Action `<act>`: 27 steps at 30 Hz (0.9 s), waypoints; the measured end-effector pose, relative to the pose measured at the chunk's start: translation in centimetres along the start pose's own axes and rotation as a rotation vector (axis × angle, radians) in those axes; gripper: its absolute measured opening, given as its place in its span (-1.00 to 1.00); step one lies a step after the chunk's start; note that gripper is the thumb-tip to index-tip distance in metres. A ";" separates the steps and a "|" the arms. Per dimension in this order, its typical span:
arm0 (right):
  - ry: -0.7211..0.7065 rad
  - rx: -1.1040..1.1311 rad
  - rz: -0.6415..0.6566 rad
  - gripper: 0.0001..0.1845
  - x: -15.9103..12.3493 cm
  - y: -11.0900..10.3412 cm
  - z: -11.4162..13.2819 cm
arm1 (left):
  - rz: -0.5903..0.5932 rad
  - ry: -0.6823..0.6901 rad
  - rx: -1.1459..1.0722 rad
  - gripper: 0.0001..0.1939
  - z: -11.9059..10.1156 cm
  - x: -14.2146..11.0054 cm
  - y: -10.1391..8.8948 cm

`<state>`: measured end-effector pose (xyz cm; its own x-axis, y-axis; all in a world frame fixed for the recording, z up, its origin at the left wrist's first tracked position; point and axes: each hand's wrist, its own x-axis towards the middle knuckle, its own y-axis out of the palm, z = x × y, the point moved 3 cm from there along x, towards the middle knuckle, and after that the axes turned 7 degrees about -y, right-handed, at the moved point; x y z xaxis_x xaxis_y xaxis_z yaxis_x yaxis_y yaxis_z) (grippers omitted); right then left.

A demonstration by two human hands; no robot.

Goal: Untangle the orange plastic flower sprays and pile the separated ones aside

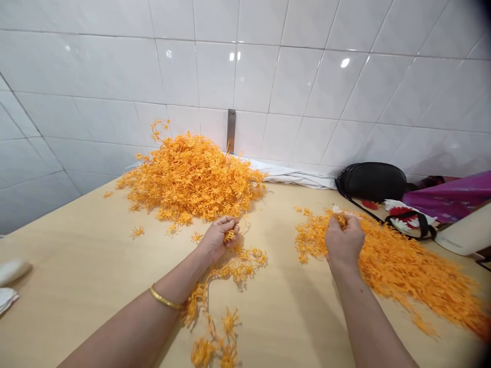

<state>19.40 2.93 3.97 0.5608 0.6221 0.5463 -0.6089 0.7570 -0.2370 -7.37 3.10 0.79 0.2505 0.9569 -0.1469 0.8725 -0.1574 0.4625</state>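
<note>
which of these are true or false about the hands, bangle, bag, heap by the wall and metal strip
1. The left hand grips an orange tuft. True.
2. The gold bangle is on the right arm. False: the gold bangle is on the left arm.
3. The black bag is near the tiled wall. True.
4. The two hands are clasped together. False: the right hand is apart from the left.
5. The large heap is purple. False: the large heap is orange.
6. A metal strip is on the wall. True.
</note>
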 end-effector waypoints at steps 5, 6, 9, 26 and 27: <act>0.042 -0.357 -0.023 -0.67 -0.3 -0.1 0.0 | 0.007 -0.091 -0.290 -0.97 -0.4 0.6 -1.3; 0.009 -0.384 -0.046 -0.68 -0.5 -0.2 0.5 | 0.026 -0.114 -0.348 -0.96 -0.4 0.7 -1.4; -0.179 -0.335 -0.054 -0.83 -1.3 0.0 2.6 | 0.094 -0.168 -0.494 -0.90 -0.5 0.7 -1.4; -0.127 0.380 0.830 -0.79 -10.7 6.7 6.9 | 0.089 -0.089 -0.352 -0.65 -0.6 -0.2 0.4; -0.109 0.404 0.807 -0.81 -10.5 6.6 6.8 | 0.049 -0.083 -0.311 -0.64 -0.6 -0.4 0.5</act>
<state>5.68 0.00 2.16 -0.1653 0.8950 0.4143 -0.9555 -0.0412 -0.2923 -7.28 2.82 1.58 0.3334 0.9250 -0.1825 0.6915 -0.1084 0.7142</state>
